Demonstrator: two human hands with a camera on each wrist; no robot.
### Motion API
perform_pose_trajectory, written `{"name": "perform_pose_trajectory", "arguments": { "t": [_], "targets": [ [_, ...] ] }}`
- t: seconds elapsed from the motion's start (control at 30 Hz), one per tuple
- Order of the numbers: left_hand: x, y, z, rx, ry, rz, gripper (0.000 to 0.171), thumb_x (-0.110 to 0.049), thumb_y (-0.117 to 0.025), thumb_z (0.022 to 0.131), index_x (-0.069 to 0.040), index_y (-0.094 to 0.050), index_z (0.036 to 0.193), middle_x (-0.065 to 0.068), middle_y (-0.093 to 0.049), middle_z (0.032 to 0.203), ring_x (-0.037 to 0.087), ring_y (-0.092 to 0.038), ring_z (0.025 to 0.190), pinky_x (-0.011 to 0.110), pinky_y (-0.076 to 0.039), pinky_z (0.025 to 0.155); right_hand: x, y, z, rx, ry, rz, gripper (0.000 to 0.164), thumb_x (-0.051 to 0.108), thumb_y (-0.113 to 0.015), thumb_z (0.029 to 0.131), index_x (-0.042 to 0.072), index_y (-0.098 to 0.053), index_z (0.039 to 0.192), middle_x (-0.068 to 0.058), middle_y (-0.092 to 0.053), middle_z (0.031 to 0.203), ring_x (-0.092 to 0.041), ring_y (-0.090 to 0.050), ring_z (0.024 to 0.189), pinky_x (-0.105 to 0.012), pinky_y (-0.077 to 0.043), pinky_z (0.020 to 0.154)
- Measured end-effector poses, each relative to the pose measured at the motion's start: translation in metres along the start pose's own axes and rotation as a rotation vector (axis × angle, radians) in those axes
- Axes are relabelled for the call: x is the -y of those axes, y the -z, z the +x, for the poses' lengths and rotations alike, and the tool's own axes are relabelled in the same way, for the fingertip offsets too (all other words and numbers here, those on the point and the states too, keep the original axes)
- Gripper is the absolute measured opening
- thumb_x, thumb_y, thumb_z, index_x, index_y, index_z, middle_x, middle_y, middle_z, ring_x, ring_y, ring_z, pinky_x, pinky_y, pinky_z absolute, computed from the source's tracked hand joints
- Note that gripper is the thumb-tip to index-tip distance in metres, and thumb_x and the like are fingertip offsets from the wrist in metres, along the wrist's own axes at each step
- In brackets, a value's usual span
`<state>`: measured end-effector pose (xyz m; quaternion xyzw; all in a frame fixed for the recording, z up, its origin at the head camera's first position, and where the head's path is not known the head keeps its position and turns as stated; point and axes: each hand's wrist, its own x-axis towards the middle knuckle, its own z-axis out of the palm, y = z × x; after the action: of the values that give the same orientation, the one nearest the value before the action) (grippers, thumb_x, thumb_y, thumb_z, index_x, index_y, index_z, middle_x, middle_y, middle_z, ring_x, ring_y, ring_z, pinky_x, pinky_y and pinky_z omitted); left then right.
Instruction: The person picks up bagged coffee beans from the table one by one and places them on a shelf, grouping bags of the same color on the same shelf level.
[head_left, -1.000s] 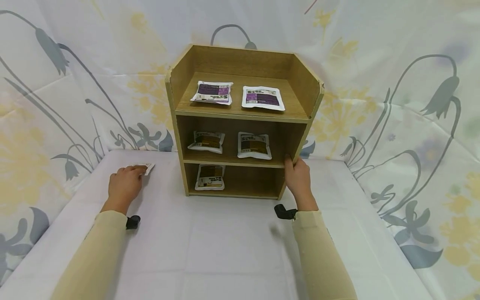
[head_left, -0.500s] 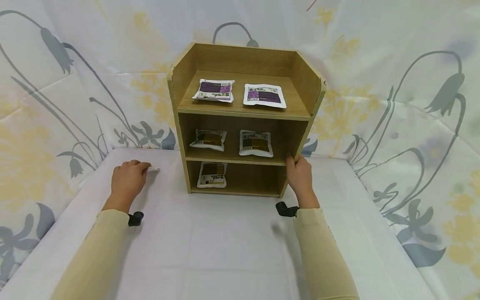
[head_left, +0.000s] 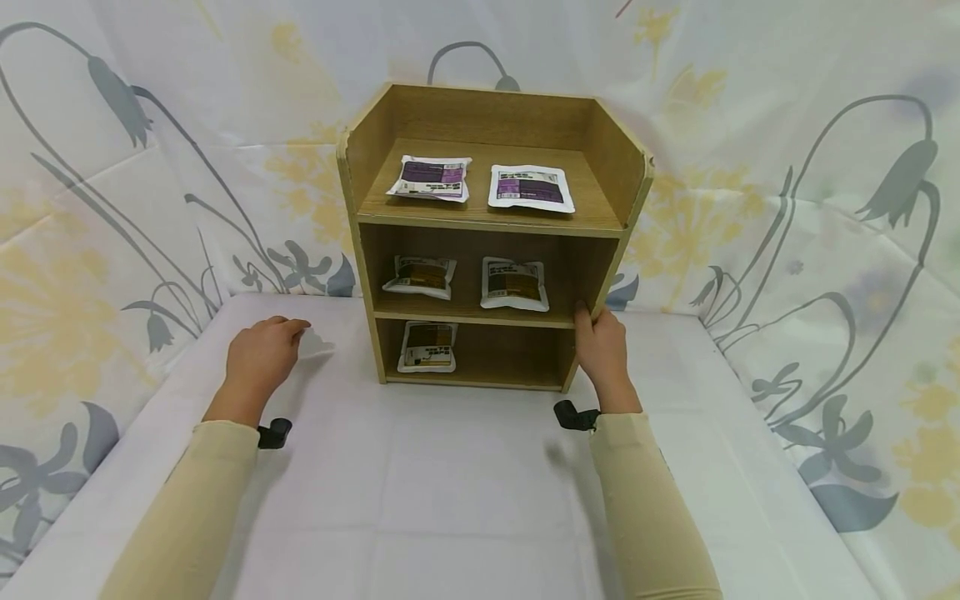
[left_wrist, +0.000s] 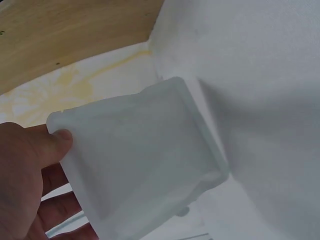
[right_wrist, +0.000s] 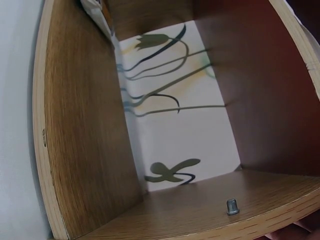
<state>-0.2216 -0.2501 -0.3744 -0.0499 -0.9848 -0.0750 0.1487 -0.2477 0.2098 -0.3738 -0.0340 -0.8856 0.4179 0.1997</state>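
My left hand (head_left: 262,354) pinches a flat white pouch (left_wrist: 140,155) by its edge between thumb and fingers, left of a wooden shelf unit (head_left: 487,117). The pouch shows its plain side in the left wrist view, tilted up off the white cloth; in the head view it is hard to make out against the cloth. My right hand (head_left: 602,346) grips the front edge of the unit's right side panel, thumb inside. Two purple-labelled pouches (head_left: 531,190) lie on the top shelf, two brown-labelled pouches (head_left: 514,285) on the middle shelf, and one brown-and-yellow pouch (head_left: 427,347) at bottom left.
A small metal peg (right_wrist: 232,206) sticks out of the inner side panel in the right wrist view. White cloth (head_left: 427,475) covers the table. Flower-patterned fabric (head_left: 787,208) hangs behind and at both sides.
My left hand has drawn the pouch slightly to the right and turned it, lifting it from the cloth. My right hand keeps its grip on the shelf unit.
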Motion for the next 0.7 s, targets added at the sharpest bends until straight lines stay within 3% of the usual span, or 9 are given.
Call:
{"name": "perform_pose_trajectory", "arguments": {
  "t": [0.37,0.7],
  "targets": [
    [-0.013,0.019,-0.006,0.063,0.012,-0.013,0.029,-0.015,-0.051,0.098,-0.011,-0.066,0.123,0.017,-0.069,0.107,0.044,-0.066,0.087,0.057,-0.052,0.068,0.002,0.001,-0.001,-0.008,-0.014,-0.005,0.054,0.045,-0.032,0.101,0.000,-0.061,0.102,-0.024,-0.066,0.093,-0.038,-0.064,0.082,-0.048,-0.052,0.068],
    [-0.030,0.038,-0.011,0.129,-0.005,-0.010,0.031,-0.018,-0.051,0.099,-0.012,-0.064,0.126,0.018,-0.068,0.116,0.046,-0.065,0.093,0.057,-0.052,0.070,0.000,-0.001,0.000,-0.013,-0.009,0.001,0.054,0.046,-0.033,0.101,0.000,-0.062,0.103,-0.024,-0.067,0.093,-0.038,-0.065,0.084,-0.049,-0.053,0.069]
  ]
}}
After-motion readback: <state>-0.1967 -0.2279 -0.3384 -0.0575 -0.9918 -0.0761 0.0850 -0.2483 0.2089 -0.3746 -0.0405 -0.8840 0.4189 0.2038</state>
